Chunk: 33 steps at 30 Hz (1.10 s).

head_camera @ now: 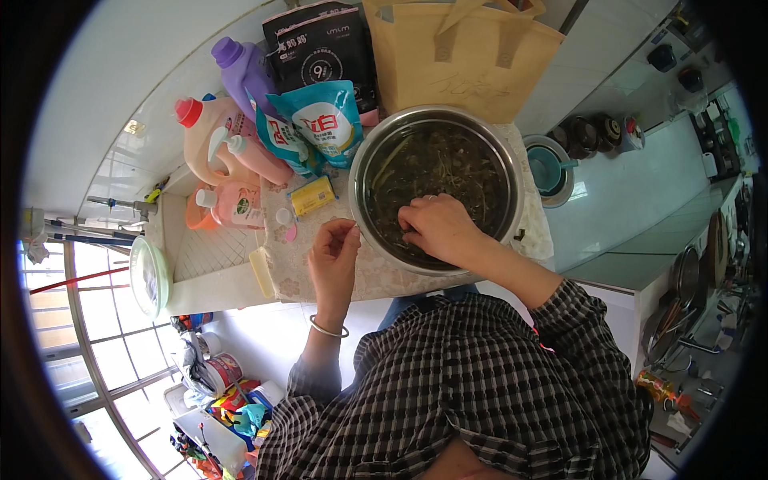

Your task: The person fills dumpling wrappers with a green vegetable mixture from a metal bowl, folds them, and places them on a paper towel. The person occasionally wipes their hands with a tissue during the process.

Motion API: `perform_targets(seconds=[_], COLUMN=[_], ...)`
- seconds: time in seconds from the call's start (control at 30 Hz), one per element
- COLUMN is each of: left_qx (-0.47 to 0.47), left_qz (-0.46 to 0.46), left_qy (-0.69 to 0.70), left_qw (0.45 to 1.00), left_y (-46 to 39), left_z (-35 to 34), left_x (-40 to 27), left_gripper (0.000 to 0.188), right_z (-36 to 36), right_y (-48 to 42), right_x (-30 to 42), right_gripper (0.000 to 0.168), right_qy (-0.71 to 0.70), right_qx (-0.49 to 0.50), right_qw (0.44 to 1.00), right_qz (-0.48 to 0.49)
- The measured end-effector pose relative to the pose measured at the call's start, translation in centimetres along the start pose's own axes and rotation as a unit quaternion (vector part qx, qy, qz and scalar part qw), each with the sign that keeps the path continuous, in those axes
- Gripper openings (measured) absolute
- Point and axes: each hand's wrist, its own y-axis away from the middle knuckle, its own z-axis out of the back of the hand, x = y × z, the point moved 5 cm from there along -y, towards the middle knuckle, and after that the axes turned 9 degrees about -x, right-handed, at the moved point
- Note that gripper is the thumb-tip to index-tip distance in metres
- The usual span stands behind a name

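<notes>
A round stainless steel basin (517, 210) stands before me, holding dark liquid and wilted leafy greens (447, 162) with some pale stems. My right hand (435, 228) reaches over its near part, fingers curled down at the greens. Whatever lies under those fingers is hidden. At the basin's left edge, my left hand (335, 243) has its thumb and forefinger pinched on the rim. A metal bangle (329, 330) circles the left wrist. Beneath the basin is a patterned tablecloth (384, 285).
Left of the basin lies a yellow packet (312, 197), near teal detergent pouches (327, 123), a pink pump bottle (261, 157) and a purple bottle (249, 72). Behind stand a black bag (321, 48) and a tan tote bag (462, 66). A teal dipper (545, 169) rests in another basin at right.
</notes>
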Motion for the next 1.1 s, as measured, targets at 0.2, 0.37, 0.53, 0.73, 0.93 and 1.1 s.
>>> perform_targets(seconds=[0.2, 0.37, 0.53, 0.73, 0.93, 1.1], left_qx=[0.005, 0.003, 0.0, 0.0, 0.008, 0.003], left_qz=[0.006, -0.004, 0.002, 0.01, 0.007, -0.02], left_qy=[-0.01, -0.015, 0.0, 0.013, -0.01, -0.01], left_qw=[1.0, 1.0, 1.0, 1.0, 1.0, 1.0], left_y=[-0.4, -0.6, -0.5, -0.5, -0.5, -0.3], left_z=[0.1, 0.0, -0.1, 0.1, -0.2, -0.9], left_x=[0.0, 0.0, -0.2, -0.1, 0.1, -0.1], left_gripper=[0.012, 0.012, 0.012, 0.012, 0.011, 0.011], right_z=[-0.7, -1.2, -0.4, 1.3, 0.6, 0.2], right_y=[-0.4, -0.4, -0.2, -0.8, -0.9, -1.1], right_x=[0.6, 0.0, -0.6, -1.7, -1.2, -0.7], right_gripper=[0.026, 0.027, 0.021, 0.013, 0.017, 0.027], right_qy=[0.072, 0.087, 0.029, 0.002, 0.009, 0.024], right_qx=[0.026, 0.023, 0.03, 0.017, 0.014, 0.025], right_qw=[0.997, 0.996, 0.999, 0.999, 1.0, 0.999], right_qz=[-0.003, -0.007, -0.02, -0.047, -0.023, 0.011])
